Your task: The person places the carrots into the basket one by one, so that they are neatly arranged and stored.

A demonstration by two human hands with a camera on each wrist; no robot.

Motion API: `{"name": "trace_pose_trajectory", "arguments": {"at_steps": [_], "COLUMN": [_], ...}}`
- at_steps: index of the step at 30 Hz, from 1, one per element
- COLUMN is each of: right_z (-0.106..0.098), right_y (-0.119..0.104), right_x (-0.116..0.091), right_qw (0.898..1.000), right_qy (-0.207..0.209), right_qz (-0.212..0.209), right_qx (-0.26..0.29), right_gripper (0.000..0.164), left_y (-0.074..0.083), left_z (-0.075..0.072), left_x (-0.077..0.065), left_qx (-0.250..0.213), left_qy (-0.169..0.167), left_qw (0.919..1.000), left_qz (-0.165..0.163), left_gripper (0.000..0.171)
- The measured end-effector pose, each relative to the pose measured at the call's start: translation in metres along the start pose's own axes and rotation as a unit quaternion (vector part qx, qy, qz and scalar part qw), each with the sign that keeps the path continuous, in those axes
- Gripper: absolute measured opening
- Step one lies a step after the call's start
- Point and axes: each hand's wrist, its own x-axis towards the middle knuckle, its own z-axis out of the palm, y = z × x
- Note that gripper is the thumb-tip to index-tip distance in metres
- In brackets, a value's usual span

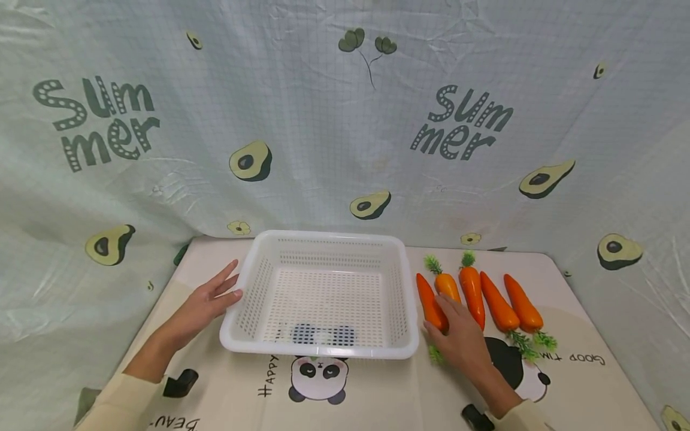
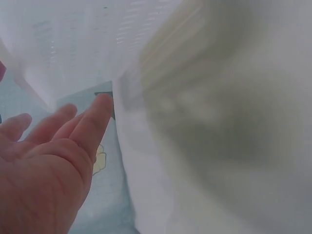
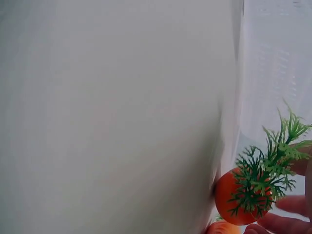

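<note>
A white plastic basket (image 1: 319, 352) with slotted walls stands upright on the table. Beside its left wall is my left hand (image 1: 207, 302), fingers extended, with the thumb tip right at the rim. The left wrist view shows that hand (image 2: 53, 161) under the pale basket wall (image 2: 87, 44), holding nothing. My right hand (image 1: 460, 338) grips the leftmost orange carrot (image 1: 429, 302) between thumb and fingers. This carrot lies with its tip away from me. In the right wrist view its round end (image 3: 234, 197) and green leaves (image 3: 265, 180) show, with fingers (image 3: 292, 222) against it.
To the right lie several more carrots: one (image 1: 447, 286) and another (image 1: 472, 293) with leaves at the far end, one (image 1: 498, 302) and another (image 1: 523, 302) with leaves towards me. A patterned curtain (image 1: 318, 120) hangs behind the table (image 1: 388, 395).
</note>
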Motion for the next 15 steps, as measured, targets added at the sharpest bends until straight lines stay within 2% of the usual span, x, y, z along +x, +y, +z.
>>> {"name": "trace_pose_trajectory", "arguments": {"at_steps": [4,10,15], "right_z": [-0.0003,-0.0019,-0.0019], "right_y": [-0.0032,-0.0058,-0.0068], "right_x": [0.0011,0.0035,0.0063], "right_qw": [1.0,0.996,0.992], "right_qy": [-0.007,-0.041,-0.062], "right_qz": [0.026,0.071,0.1], "right_qx": [0.007,0.022,0.036], "right_gripper": [0.065,0.066,0.071], "left_y": [-0.0009,-0.0016,-0.0005], "left_z": [0.0011,0.0025,0.0019], "left_x": [0.0003,0.0004,0.0008], "left_qx": [-0.005,-0.017,-0.047], "left_qy": [0.001,0.003,-0.006], "left_qw": [1.0,0.9998,0.9988], "left_qz": [-0.002,-0.006,-0.005], "left_gripper": [0.081,0.08,0.079]}}
